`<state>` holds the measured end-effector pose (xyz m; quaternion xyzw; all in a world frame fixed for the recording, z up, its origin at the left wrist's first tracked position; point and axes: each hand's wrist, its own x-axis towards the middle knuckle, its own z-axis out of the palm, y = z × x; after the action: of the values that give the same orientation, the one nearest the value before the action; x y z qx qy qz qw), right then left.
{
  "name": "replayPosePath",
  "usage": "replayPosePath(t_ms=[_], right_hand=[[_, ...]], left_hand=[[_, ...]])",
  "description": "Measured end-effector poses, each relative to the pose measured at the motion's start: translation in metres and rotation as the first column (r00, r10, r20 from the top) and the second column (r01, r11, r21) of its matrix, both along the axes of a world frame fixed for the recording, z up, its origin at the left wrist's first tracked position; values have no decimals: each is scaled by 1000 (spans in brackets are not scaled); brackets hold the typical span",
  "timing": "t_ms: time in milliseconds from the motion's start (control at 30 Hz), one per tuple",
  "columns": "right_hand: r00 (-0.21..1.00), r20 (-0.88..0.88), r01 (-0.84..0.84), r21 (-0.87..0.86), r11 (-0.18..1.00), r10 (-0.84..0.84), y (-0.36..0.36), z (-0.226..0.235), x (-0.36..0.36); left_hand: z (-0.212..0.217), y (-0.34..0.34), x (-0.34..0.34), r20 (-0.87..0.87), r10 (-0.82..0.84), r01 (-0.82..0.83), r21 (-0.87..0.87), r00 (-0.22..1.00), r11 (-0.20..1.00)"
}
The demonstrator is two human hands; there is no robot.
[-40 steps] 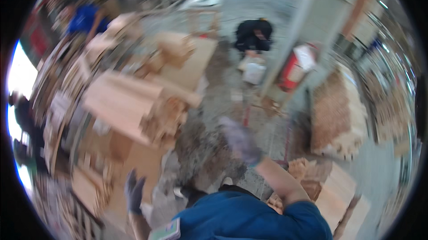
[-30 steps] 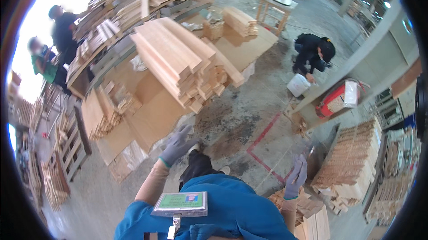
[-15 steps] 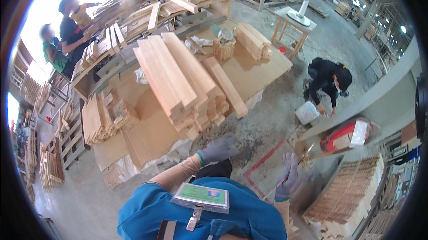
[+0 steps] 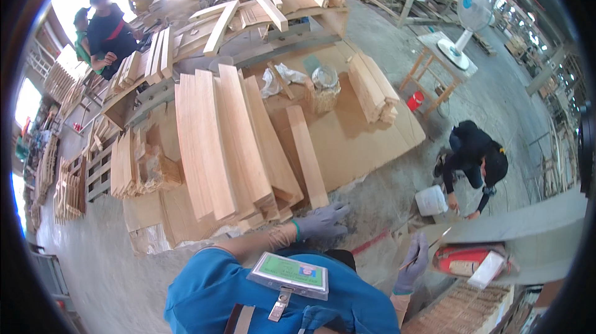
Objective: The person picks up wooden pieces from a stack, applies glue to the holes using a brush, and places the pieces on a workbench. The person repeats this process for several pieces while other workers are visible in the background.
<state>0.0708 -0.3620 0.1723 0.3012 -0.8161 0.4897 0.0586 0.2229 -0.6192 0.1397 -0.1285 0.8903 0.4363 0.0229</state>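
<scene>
Floor: we look down on grey concrete, dusty, with a red line painted across it just ahead of our chest.
Room: a big open woodshop, daylight blazing in at the upper left, benches and timber on all sides.
Sheet: a wide brown board sheet lies flat on the floor and carries most of the wood.
Planks: a fanned pile of long pale planks sits on the sheet, near ends pointing at us; we can't give an exact count.
Lone plank: one plank lies by itself just right of the pile.
Left hand: our left hand, in a grey glove, is stretched out with fingers spread and loose, gripping nothing, hovering just off the near end of the lone plank.
Right hand: our right hand, also gloved grey, hangs low beside us, fingers curled; we can't tell if it grips anything.
Small stack: a shorter stack of boards rests at the sheet's far right.
Badge: a green card with a pale frame is clipped on our blue shirt.
Packages: a white square tub on the floor; a red flat pack with a white slip on a grey ledge.
Fan: one white fan on a small table.
People: one in black crouches by the tub; at least three more stand at the far benches.
</scene>
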Motion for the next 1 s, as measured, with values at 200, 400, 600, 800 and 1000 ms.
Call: replayPosePath(t_ms=[200, 400, 600, 800, 1000], right_hand=[[990, 58, -133, 41, 990, 131, -21, -23, -100], [877, -187, -446, 29, 895, 443, -93, -3, -227], [804, -148, -577, 38, 816, 576, -115, 7, -311], [794, -55, -604, 36, 796, 605, -127, -9, -350], [742, -136, -662, 3, 750, 656, -178, -11, -343]], left_hand=[[-1, -34, -44, 149, 203, -196, -58, 968, 979], [-49, -50, -95, 173, 829, -787, -262, 531, 559], [-65, -50, -132, 215, 955, -923, -283, 202, 259], [-62, -41, -140, 250, 966, -928, -342, 64, 150], [-64, -79, -141, 313, 949, -916, -394, -49, 82]])
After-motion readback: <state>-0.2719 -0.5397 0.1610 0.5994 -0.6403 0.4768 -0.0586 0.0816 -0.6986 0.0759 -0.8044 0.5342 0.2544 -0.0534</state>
